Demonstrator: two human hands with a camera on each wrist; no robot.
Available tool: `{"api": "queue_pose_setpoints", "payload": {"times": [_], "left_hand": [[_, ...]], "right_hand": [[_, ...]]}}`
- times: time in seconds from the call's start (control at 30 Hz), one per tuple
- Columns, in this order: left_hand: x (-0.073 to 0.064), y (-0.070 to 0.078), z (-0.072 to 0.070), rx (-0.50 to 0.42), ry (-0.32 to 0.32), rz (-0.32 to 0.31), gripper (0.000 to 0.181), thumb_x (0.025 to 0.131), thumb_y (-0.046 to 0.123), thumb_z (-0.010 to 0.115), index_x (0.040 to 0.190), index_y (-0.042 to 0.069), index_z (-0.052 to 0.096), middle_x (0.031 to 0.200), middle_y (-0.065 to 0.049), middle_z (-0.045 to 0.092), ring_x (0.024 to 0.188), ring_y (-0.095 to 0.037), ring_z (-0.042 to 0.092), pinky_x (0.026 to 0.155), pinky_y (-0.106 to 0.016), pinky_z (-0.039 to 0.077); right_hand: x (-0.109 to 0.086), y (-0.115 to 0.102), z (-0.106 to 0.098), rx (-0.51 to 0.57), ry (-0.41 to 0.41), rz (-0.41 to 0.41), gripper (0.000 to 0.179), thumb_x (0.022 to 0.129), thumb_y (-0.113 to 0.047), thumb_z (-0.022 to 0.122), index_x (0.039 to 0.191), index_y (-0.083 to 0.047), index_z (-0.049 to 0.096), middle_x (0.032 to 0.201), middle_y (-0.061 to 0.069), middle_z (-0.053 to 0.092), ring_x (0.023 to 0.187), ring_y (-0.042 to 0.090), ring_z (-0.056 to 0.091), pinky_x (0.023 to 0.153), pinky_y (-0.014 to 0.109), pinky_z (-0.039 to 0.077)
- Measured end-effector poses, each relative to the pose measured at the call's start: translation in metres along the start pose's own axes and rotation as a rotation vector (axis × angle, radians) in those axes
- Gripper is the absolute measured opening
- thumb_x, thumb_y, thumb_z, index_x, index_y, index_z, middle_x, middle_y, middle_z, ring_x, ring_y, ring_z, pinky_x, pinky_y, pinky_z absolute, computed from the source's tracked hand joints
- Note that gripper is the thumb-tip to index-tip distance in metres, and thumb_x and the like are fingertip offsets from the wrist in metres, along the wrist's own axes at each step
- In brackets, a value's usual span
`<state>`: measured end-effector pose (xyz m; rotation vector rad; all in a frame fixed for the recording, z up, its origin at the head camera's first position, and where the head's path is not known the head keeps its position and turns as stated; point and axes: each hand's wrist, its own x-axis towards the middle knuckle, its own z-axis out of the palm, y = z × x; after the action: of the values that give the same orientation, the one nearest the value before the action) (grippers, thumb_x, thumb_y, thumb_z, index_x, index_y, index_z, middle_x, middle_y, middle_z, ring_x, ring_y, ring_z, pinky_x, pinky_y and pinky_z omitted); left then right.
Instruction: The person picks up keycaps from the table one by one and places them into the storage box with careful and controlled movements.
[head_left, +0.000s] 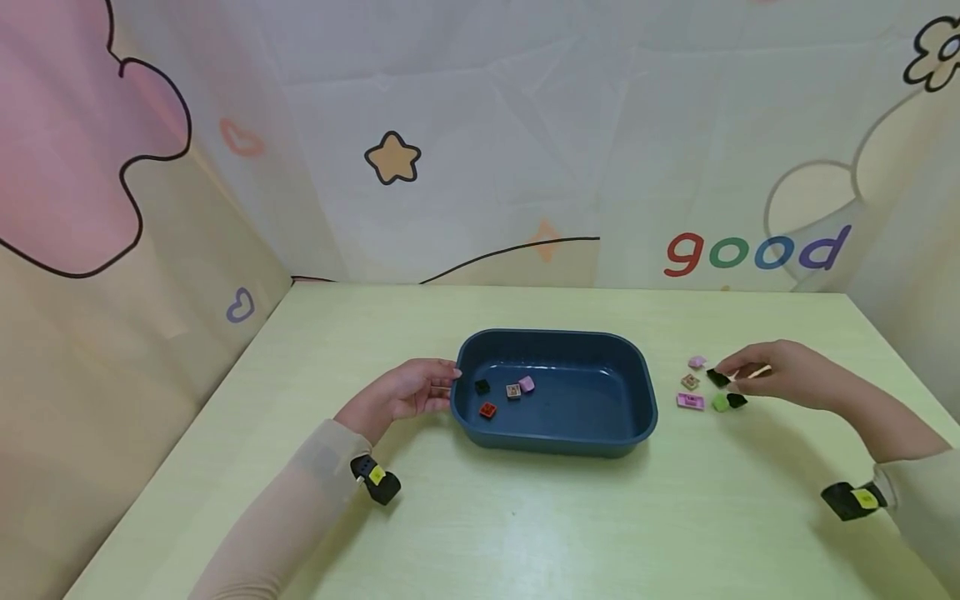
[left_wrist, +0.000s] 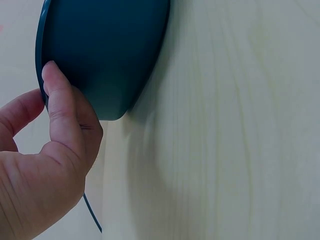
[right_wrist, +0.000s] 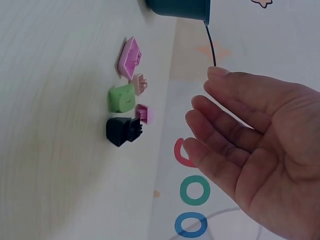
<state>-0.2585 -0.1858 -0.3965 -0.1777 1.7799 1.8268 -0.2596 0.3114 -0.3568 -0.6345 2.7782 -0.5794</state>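
Note:
A dark blue plastic basin stands mid-table, holding several small keycaps: a black one, a beige one, a pink one and an orange-red one. My left hand pinches its left rim, with digits either side of the wall in the left wrist view. To the right of the basin, my right hand hovers over loose keycaps, its bent fingers apart and holding nothing in the right wrist view. Closest to the fingertips are black keycaps. Beside them lie a green keycap and a long pink keycap.
A beige keycap and a small pink keycap lie left of the right hand. A printed cloth hangs behind the pale wooden table. Black cameras are strapped to both wrists.

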Motion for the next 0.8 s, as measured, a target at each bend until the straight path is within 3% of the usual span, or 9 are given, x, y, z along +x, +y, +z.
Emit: {"api": "queue_pose_setpoints", "payload": {"times": [0.2, 0.43, 0.67, 0.8], "left_hand": [[0.0, 0.0, 0.0, 0.006, -0.003, 0.003, 0.008, 0.105, 0.012, 0.049, 0.104, 0.011, 0.056, 0.078, 0.004, 0.067, 0.067, -0.007, 0.063, 0.061, -0.015, 0.059], [0.0, 0.0, 0.0, 0.005, 0.002, 0.002, 0.006, 0.105, 0.011, 0.05, 0.104, 0.011, 0.056, 0.078, 0.004, 0.067, 0.067, -0.007, 0.063, 0.061, -0.016, 0.059], [0.003, -0.001, 0.0, 0.003, 0.002, 0.007, 0.005, 0.105, 0.011, 0.05, 0.104, 0.011, 0.055, 0.078, 0.004, 0.067, 0.067, -0.007, 0.063, 0.06, -0.015, 0.058], [0.004, -0.002, -0.001, 0.007, 0.0, 0.009, 0.006, 0.105, 0.011, 0.05, 0.104, 0.012, 0.056, 0.078, 0.005, 0.067, 0.067, -0.007, 0.063, 0.061, -0.015, 0.058]], "right_hand": [[-0.004, 0.011, 0.001, 0.0, -0.013, 0.009, 0.033, 0.094, -0.01, 0.071, 0.124, 0.005, 0.067, 0.114, 0.019, 0.073, 0.093, 0.008, 0.067, 0.074, 0.017, 0.055], [-0.006, 0.023, 0.005, 0.024, -0.038, -0.002, 0.038, 0.091, -0.012, 0.075, 0.125, 0.005, 0.067, 0.119, 0.02, 0.072, 0.095, -0.004, 0.063, 0.075, 0.018, 0.057], [-0.003, 0.032, 0.013, -0.006, -0.063, 0.003, 0.037, 0.089, -0.005, 0.074, 0.123, 0.006, 0.067, 0.12, 0.025, 0.071, 0.104, 0.033, 0.068, 0.075, 0.016, 0.055], [-0.001, 0.036, 0.017, -0.021, -0.066, 0.006, 0.036, 0.088, -0.004, 0.074, 0.123, 0.006, 0.067, 0.12, 0.025, 0.07, 0.106, 0.039, 0.067, 0.074, 0.015, 0.053]]}}
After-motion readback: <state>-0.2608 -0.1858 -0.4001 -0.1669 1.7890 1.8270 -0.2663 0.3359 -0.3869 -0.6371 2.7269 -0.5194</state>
